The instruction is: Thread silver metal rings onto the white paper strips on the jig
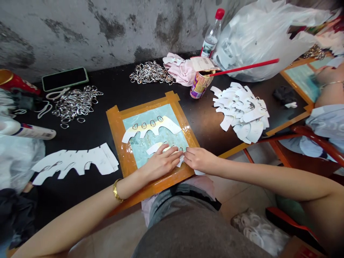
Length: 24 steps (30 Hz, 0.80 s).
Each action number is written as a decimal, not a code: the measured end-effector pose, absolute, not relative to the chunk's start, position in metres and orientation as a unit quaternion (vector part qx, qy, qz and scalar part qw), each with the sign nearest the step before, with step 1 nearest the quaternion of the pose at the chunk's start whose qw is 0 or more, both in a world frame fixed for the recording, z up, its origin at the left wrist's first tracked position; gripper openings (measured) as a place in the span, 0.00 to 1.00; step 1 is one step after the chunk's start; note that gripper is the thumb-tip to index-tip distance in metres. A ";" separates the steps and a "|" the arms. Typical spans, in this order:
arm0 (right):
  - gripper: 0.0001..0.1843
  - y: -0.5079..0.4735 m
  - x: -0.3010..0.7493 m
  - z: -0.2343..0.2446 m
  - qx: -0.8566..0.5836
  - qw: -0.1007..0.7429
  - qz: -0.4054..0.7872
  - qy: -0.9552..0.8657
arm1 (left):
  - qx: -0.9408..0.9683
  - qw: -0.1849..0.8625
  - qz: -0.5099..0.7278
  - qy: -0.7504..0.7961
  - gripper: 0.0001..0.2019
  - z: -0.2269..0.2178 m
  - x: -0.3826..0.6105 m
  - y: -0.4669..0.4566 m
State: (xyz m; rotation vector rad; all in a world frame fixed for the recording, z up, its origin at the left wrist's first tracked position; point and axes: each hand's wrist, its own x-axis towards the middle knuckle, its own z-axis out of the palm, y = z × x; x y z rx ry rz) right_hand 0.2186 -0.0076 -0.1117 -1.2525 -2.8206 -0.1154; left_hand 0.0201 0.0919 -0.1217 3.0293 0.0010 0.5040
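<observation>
My left hand [161, 163] and my right hand [200, 160] meet at the near edge of a turquoise board framed in orange tape [117, 136]. Both rest on a narrow white card strip [156, 147], with fingertips pressed against it near a few small metal rings. The fingers hide part of the strip. Farther up the board lies a larger scalloped white card [152, 127] with a gold band, and four metal rings [152, 123] stand in a row along it. Neither hand touches that card.
On the black table lie heaps of metal rings [76, 105], a stack of cut white card [240, 111] and another scalloped card [75, 163]. A printed cup holds a red-handled brush [200, 84]. A co-worker's arm [329, 84] reaches in at the right, and a white plastic bag [258, 43] sits behind.
</observation>
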 end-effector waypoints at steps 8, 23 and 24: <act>0.05 -0.051 0.196 -0.121 -0.548 0.037 0.015 -0.836 | 0.990 0.080 0.120 0.010 0.09 -0.119 0.021 0.100; 0.10 -0.041 0.201 -0.124 -0.609 0.136 0.094 -0.776 | 0.976 0.155 0.112 0.100 0.06 -0.115 0.037 0.092; 0.10 -0.041 0.201 -0.124 -0.618 0.144 0.097 -0.767 | 0.978 0.143 0.117 0.093 0.06 -0.117 0.036 0.092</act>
